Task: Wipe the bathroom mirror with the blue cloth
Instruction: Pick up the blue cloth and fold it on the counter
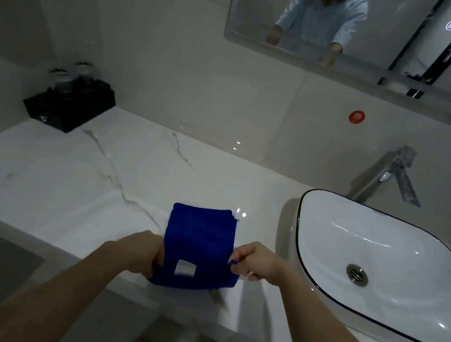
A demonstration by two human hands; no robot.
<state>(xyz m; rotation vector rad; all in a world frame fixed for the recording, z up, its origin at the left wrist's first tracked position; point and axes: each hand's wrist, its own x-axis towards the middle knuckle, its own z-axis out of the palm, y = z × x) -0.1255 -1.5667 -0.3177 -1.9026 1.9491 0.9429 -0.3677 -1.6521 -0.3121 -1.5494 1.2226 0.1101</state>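
Your view dim, grey-blue cast. Small glare spots on desk [70,175] beside cloth [199,234] and at wall foot. Soft highlights inside sink [329,217], and sink throws soft shadow to its left. Whole frame soft, mirror [387,34] reflection blurred. Wide angle bends your edges, lower left corner darkest.

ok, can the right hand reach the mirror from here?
Probably yes: the right hand pinches the cloth at the counter edge, and nothing stands between it and the mirror above.
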